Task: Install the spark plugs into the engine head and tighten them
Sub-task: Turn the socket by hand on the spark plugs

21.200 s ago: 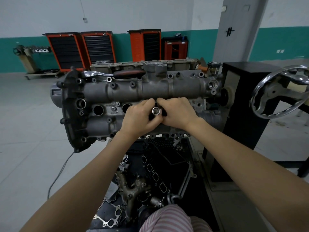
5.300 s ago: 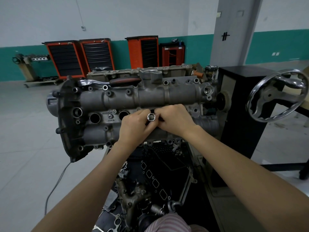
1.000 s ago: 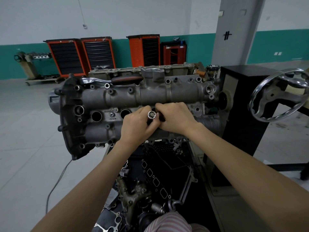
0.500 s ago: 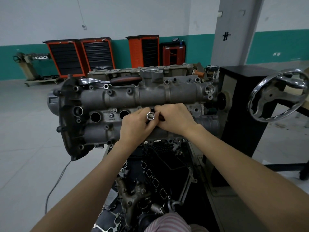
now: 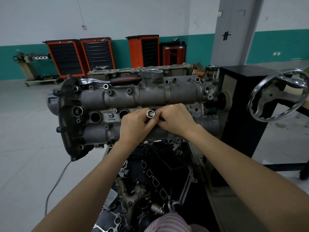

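Grey workshop floor point(image 5: 25, 131), teal-banded wall and orange tool cabinets point(image 5: 66, 59) well behind the fingers. Just ahead of them, engine head point(image 5: 150, 96) on its stand, ratchet point(image 5: 113, 80) lying along its top edge, two open plug holes point(image 5: 95, 117) left of the fingertips, chrome handwheel point(image 5: 277, 96) far off right. Left hand point(image 5: 135, 126) and right hand point(image 5: 175, 121) knuckle to knuckle, fingers curled and pinching a chrome socket point(image 5: 150, 113) between them, upright over the third hole; spark plug itself hidden
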Demonstrator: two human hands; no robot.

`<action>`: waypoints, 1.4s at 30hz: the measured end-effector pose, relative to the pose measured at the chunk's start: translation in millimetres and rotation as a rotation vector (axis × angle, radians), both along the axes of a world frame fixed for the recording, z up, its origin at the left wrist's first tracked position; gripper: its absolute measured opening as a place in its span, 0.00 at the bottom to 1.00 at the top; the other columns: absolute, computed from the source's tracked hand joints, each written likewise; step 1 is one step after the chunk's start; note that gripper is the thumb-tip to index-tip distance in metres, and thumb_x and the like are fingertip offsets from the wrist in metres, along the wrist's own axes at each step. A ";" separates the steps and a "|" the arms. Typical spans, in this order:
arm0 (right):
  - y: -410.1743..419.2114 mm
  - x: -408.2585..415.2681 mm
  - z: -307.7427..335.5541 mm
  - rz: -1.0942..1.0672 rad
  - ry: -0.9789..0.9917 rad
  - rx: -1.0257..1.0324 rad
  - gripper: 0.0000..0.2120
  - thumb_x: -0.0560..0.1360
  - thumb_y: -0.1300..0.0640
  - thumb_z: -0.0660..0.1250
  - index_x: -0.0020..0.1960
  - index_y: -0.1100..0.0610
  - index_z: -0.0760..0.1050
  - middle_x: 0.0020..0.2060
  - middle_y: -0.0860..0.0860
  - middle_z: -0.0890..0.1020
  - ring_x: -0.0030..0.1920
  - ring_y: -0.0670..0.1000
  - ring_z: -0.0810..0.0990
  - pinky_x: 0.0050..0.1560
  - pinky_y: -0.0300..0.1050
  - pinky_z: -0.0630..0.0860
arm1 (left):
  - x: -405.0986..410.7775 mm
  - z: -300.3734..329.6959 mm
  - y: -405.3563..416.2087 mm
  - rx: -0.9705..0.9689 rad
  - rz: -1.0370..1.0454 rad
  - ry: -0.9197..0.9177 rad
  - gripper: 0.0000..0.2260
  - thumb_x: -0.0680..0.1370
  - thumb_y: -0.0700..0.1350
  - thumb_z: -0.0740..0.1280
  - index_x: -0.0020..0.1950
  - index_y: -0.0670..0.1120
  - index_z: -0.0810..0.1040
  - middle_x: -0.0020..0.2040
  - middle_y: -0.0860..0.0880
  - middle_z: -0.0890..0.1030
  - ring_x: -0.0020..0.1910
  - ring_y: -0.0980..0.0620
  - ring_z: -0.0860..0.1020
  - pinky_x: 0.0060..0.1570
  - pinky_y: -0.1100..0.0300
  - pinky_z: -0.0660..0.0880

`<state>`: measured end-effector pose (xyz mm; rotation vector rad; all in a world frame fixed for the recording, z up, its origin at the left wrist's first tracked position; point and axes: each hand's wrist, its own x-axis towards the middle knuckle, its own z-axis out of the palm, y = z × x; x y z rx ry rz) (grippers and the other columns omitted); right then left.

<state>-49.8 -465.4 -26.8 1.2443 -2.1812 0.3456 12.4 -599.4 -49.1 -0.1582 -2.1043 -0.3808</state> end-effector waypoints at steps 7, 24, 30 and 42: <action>-2.0 -0.3 0.7 -0.003 -0.018 -0.027 0.07 0.69 0.54 0.65 0.40 0.58 0.73 0.35 0.54 0.81 0.37 0.59 0.79 0.32 0.43 0.62 | 1.2 0.1 0.6 -0.042 -0.004 0.017 0.19 0.76 0.51 0.59 0.32 0.39 0.74 0.28 0.45 0.75 0.27 0.45 0.74 0.27 0.59 0.64; -0.8 -2.1 -0.2 -0.021 0.015 0.026 0.08 0.72 0.56 0.64 0.39 0.58 0.79 0.36 0.55 0.83 0.39 0.60 0.80 0.33 0.47 0.67 | 0.7 -0.3 2.6 -0.001 0.001 -0.007 0.17 0.74 0.52 0.59 0.31 0.42 0.69 0.27 0.47 0.72 0.26 0.47 0.71 0.27 0.57 0.64; -1.5 1.4 0.8 -0.019 0.003 -0.054 0.07 0.68 0.56 0.68 0.37 0.59 0.74 0.31 0.56 0.81 0.34 0.61 0.79 0.31 0.43 0.62 | -1.5 -2.7 -0.4 -0.060 0.009 0.014 0.16 0.75 0.50 0.60 0.33 0.41 0.76 0.28 0.47 0.76 0.27 0.48 0.75 0.28 0.62 0.60; -0.1 -2.2 -0.4 -0.018 0.003 0.033 0.07 0.73 0.54 0.61 0.42 0.57 0.75 0.39 0.55 0.82 0.43 0.60 0.79 0.33 0.46 0.61 | 0.1 -2.0 2.0 -0.034 0.005 0.016 0.16 0.73 0.52 0.59 0.32 0.41 0.68 0.26 0.47 0.72 0.24 0.48 0.70 0.26 0.61 0.59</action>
